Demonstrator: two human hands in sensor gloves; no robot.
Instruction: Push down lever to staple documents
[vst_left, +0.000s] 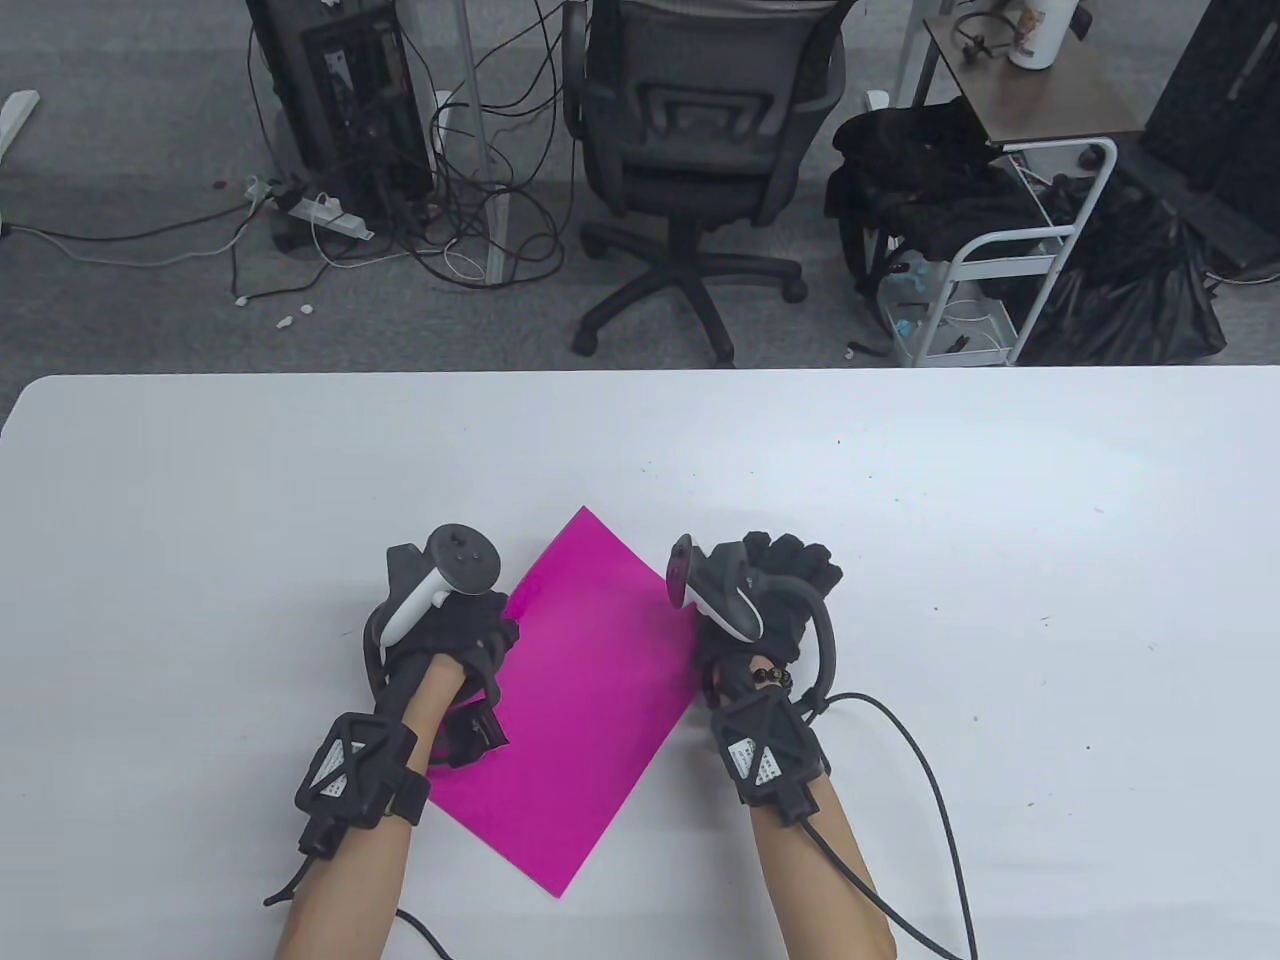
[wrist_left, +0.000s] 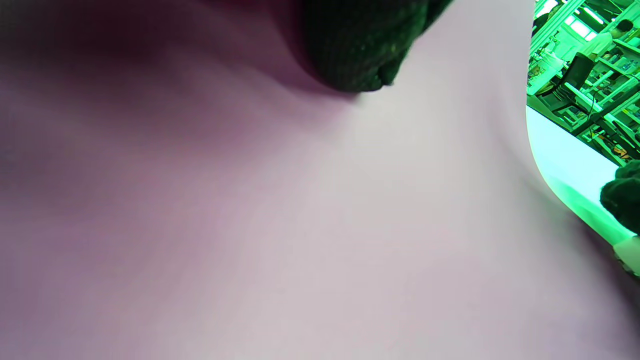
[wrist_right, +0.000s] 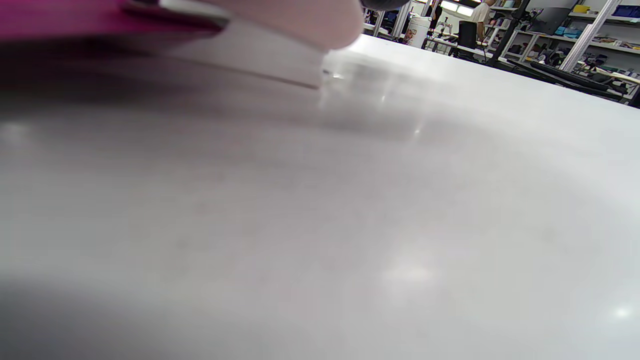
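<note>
Magenta sheet (vst_left: 590, 680) lies flat on the white tabletop (vst_left: 900, 500), set diagonally, long axis running near-left to far-right between the 2 hands. Left hand (vst_left: 450, 640) rests on its left edge, fingers hidden; grip cannot be told. Right hand (vst_left: 770, 600), fist clenched, sits at the right corner, where the right wrist view shows a pale, blurred edge, possibly the stapler. Judgement: right hand is nearer the lever.

Office-type lab space was indicated. A white table (vst_left: 900, 480) was set on grey carpet, with an office chair (vst_left: 690, 150) behind it. A PC tower (vst_left: 340, 90), power strip (vst_left: 325, 212) and tangled cables (vst_left: 480, 200) were seen on the floor. A white cart (vst_left: 1000, 250) stood at right. Shelving racks (wrist_right: 575, 30) were visible in the right wrist view.
</note>
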